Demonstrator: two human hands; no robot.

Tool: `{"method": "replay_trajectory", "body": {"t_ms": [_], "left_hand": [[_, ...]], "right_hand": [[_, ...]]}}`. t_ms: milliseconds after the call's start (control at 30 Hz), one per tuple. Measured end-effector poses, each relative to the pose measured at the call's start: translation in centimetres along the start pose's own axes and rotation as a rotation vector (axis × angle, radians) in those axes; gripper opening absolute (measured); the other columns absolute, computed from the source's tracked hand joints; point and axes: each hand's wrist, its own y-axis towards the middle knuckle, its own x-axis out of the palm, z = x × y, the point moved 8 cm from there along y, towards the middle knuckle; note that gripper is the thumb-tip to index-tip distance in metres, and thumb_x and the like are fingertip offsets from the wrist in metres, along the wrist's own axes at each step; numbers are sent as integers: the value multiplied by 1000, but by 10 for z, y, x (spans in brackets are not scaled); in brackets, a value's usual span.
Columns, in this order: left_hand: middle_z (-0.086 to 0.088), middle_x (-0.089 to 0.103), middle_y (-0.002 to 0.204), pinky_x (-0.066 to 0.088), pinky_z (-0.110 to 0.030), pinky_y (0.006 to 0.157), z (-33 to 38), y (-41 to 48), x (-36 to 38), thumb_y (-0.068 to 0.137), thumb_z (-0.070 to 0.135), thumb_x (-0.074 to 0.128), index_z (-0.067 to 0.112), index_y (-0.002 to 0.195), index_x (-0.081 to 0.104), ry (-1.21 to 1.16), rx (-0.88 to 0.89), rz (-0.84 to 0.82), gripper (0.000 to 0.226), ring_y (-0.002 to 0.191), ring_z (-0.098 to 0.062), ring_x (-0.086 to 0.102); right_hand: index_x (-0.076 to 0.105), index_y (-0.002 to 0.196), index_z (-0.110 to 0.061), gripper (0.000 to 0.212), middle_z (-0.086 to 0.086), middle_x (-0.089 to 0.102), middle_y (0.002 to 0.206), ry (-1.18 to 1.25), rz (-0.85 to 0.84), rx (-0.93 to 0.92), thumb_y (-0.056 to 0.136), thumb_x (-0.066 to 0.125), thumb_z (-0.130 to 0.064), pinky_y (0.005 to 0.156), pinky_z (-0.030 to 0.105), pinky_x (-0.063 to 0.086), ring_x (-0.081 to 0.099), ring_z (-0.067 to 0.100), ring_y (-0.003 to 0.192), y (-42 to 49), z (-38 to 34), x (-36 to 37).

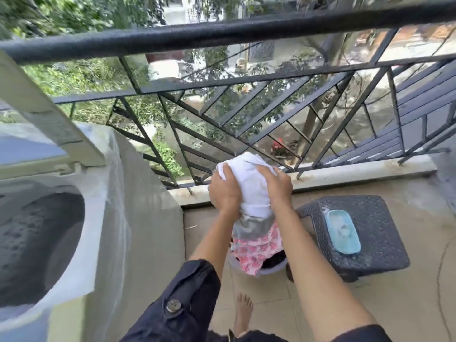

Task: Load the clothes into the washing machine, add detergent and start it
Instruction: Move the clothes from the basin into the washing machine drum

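Balcony, black railing (222, 33) at 12 o'clock. Left hand (225, 191) and right hand (278, 188), fingers (269, 172) curled round a clothes bundle (251, 183), centre, above the basket (272, 266); open washing machine (148, 230) at 9 o'clock. Likely hazard: trailing pink cloth (256, 248) slipping loose mid-swing.

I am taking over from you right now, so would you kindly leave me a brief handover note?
Left hand and right hand both grip the bundle of clothes, lifted over the basin; dark laundry lies inside it.
Washing machine on the left, lid up; drum looks empty.
Blue tray sits on the stool.
Nothing loaded yet. Left: load clothes, add detergent, start.
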Motion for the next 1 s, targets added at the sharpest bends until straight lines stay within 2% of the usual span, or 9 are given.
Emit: {"method": "replay_trajectory", "body": {"t_ms": [100,300,400,533,600,767,900,933,1000], "left_hand": [[-21,62,118,42,-39,89,20,7,-40,96,40,34,2,111,61,-6,30,-5,49,108,-37,56],[-25,60,119,42,-38,89,38,31,-129,95,39,32,0,113,61,-8,36,30,52,110,-38,56],[-23,59,124,40,-36,87,37,43,-178,95,41,34,2,117,60,-45,51,64,52,112,-36,55],[-23,60,121,40,-38,85,29,63,-253,95,38,31,3,116,59,-50,44,131,50,107,-37,55],[-20,62,116,38,-37,78,22,75,-292,94,36,31,5,106,62,-78,46,180,46,94,-33,54],[-20,62,113,30,-32,74,4,106,-375,94,31,30,6,97,62,-70,33,254,41,86,-26,44],[-23,64,101,31,-33,67,-20,130,-429,92,31,31,9,68,50,-58,50,325,38,82,-33,51],[-23,63,101,31,-33,66,-27,135,-440,92,30,30,9,69,50,-50,47,337,38,82,-33,51],[-21,62,109,31,-33,71,-44,146,-458,93,32,29,3,91,60,-30,24,346,42,90,-32,52]], "right_hand": [[62,63,-13,23,-11,49,51,57,-92,35,79,72,-26,49,19,35,43,14,59,-17,-24,26],[68,85,-11,21,2,59,78,113,-230,39,76,73,-30,66,29,42,52,18,73,-63,-66,95],[66,86,-11,23,0,56,68,144,-278,47,75,74,-30,52,18,41,50,15,61,-94,-80,133],[67,88,-9,23,3,63,73,170,-390,41,75,74,-27,56,22,46,58,18,63,-140,-99,196],[66,80,-11,17,1,62,71,159,-434,9,76,74,-26,52,19,45,57,15,60,-162,-110,230],[66,85,-11,23,4,65,77,144,-501,-19,75,74,-30,63,27,47,59,19,66,-210,-119,308],[70,93,-9,27,11,71,92,164,-565,-6,75,74,-29,78,37,55,65,23,80,-239,-111,369],[70,95,-8,29,11,71,94,161,-576,-6,76,74,-29,83,39,55,65,23,84,-245,-107,383],[68,95,-9,31,10,68,94,129,-574,-10,76,74,-33,88,41,52,63,26,90,-254,-97,406]]}}
